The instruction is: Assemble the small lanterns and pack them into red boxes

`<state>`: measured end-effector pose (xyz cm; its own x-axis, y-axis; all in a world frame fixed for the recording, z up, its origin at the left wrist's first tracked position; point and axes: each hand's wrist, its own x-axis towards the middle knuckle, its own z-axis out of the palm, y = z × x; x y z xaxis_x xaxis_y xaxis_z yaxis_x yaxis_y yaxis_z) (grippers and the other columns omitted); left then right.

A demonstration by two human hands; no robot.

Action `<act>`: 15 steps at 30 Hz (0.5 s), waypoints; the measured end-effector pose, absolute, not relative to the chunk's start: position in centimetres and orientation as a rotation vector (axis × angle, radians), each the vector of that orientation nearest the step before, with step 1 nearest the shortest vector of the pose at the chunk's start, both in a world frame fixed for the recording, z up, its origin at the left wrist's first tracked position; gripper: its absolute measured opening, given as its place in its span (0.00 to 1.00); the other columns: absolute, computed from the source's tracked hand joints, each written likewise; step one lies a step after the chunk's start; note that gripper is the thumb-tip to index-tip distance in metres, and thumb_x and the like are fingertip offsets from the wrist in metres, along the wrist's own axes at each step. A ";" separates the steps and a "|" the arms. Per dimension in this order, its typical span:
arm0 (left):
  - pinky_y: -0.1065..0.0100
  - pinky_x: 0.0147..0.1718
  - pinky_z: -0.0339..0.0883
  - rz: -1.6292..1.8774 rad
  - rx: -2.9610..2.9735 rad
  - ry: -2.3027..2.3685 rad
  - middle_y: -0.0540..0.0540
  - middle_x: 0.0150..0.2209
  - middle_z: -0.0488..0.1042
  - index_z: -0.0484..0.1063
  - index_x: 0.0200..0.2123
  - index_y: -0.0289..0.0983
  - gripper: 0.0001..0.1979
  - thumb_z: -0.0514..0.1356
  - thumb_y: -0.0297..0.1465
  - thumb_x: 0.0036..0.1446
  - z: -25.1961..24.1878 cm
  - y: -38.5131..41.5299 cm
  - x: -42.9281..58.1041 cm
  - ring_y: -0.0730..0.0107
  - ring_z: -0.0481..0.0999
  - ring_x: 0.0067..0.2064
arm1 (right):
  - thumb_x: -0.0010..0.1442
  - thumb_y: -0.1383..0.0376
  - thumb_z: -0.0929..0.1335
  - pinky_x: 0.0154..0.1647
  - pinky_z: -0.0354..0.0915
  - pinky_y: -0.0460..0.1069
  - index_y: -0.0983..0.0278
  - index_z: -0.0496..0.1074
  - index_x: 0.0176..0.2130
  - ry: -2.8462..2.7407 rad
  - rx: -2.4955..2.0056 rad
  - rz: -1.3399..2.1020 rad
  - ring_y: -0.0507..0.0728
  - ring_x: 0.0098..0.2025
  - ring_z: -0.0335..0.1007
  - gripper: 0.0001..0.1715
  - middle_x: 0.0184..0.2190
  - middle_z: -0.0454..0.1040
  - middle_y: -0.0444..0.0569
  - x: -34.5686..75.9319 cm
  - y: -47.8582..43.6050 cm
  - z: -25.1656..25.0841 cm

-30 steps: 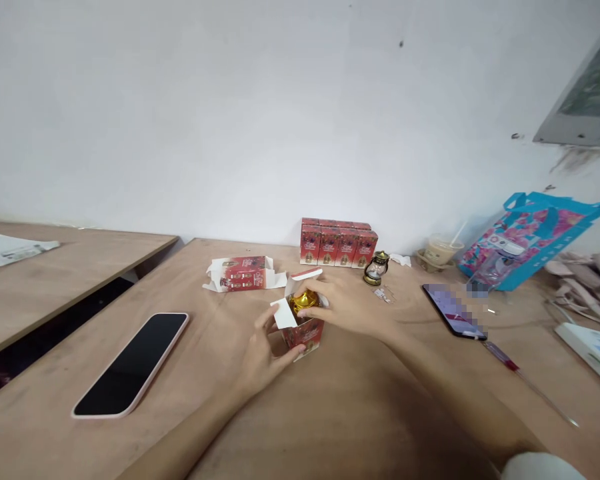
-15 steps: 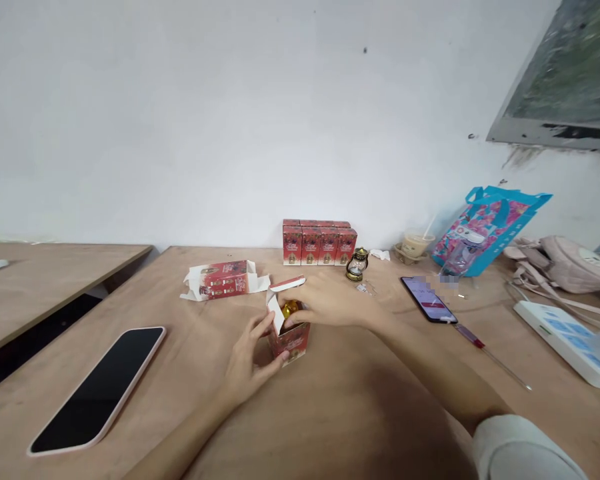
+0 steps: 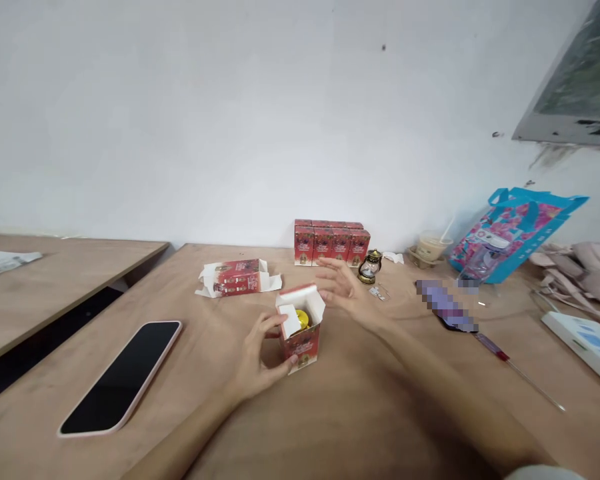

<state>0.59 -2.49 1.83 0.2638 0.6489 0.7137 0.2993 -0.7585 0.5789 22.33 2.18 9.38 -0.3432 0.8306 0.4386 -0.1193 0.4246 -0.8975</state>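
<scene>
Under a pale wall (image 3: pixel 180 120), our brown desk (image 3: pixel 370 407) carries the red box (image 3: pixel 303 347), upright near the middle, its flaps (image 3: pixel 290 322) raised around a gold item (image 3: pixel 303 320). Our left hand (image 3: pixel 254 363) grips its left side, while our right hand (image 3: pixel 347 297) is open, fingers spread, close by its right. Farther out, we see an opened carton (image 3: pixel 237 277) left, small cartons (image 3: pixel 331 247) far behind, a lantern (image 3: pixel 370 268) far right and a phone (image 3: pixel 123 380) near left.

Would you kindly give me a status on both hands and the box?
Left hand holding box, top open. Right hand open, close by. Gold item inside, partly behind white flap.
</scene>
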 end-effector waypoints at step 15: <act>0.62 0.36 0.72 1.360 2.220 0.899 0.47 0.45 0.68 0.58 0.51 0.46 0.30 0.63 0.28 0.43 3.0 -3.5 1.1 0.61 0.73 0.41 | 0.46 0.64 0.74 0.49 0.65 0.51 0.60 0.66 0.53 -1.355 -0.534 1.955 0.59 0.50 0.71 0.34 0.51 0.73 0.51 20.5 0.3 9.3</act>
